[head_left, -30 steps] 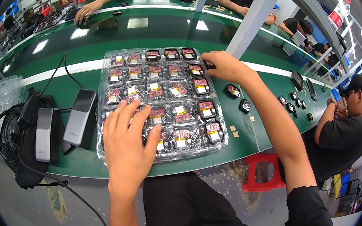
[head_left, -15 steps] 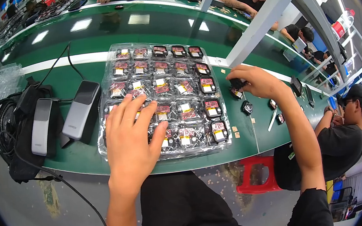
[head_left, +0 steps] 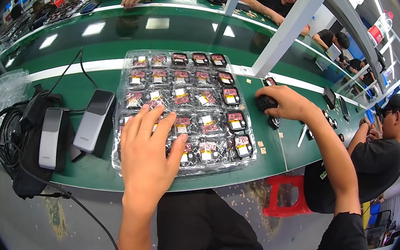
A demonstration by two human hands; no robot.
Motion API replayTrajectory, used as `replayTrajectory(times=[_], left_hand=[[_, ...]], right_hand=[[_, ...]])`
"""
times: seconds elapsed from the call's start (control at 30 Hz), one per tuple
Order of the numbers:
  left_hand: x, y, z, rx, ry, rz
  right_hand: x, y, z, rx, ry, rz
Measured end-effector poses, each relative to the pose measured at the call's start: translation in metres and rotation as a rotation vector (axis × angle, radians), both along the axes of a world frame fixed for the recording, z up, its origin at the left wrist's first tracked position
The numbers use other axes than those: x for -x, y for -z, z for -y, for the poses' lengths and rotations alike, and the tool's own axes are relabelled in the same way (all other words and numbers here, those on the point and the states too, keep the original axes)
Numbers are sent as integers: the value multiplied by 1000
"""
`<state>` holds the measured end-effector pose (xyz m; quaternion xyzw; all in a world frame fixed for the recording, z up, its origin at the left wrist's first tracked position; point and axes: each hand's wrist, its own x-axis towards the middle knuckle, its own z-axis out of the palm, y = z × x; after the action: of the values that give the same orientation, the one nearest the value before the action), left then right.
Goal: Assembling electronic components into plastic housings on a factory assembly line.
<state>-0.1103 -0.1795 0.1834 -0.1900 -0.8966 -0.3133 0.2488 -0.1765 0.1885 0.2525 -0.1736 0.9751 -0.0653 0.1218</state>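
A: Counts, quick. Tray?
B: One clear plastic tray (head_left: pixel 205 168), five by five. Seven electronic modules (head_left: pixel 235 120) sit in black frames, down the right column and along the top right; the other modules look unframed. A few lower-left pockets are covered, can't tell.
A: Covered by?
B: Left hand (head_left: pixel 148 153), fingers fanned over that corner.
A: Right hand (head_left: pixel 290 102)?
B: Thumb and fingers pinching one black part (head_left: pixel 265 101), just right of the tray. Can't tell if it touches the bench (head_left: pixel 89 174). One dark part (head_left: pixel 274 122) just below it; the cluster farther right is too small to count.
A: Others?
B: Two grey devices (head_left: pixel 95 122) left of the tray, black cables (head_left: pixel 1 130) beside them, clear trays (head_left: pixel 14 87) at far left. At least four tan squares (head_left: pixel 263 150) lie loose.
A: Surface, room?
B: Green bench, white strip, glossy green belt (head_left: pixel 116 41) beyond. Grey speckled floor (head_left: pixel 90 221), one red stool (head_left: pixel 283 210), a co-worker (head_left: pixel 376 154) in black at right, more across the line.
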Motion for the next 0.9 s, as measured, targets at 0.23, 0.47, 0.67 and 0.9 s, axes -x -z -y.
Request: replayTrajectory(times=[0.23, 0.47, 0.67, 0.9], left_hand=[[0, 2, 0, -16, -7, -12], [-1, 4, 6, -6, -12, 0], [1, 0, 2, -9, 5, 7], [0, 0, 5, -16, -6, 24]], right_hand=[[7, -3, 13, 75, -31, -268], [53, -42, 129, 359, -22, -253], [121, -29, 192, 207, -259, -271], [137, -36, 234, -28, -295, -183]])
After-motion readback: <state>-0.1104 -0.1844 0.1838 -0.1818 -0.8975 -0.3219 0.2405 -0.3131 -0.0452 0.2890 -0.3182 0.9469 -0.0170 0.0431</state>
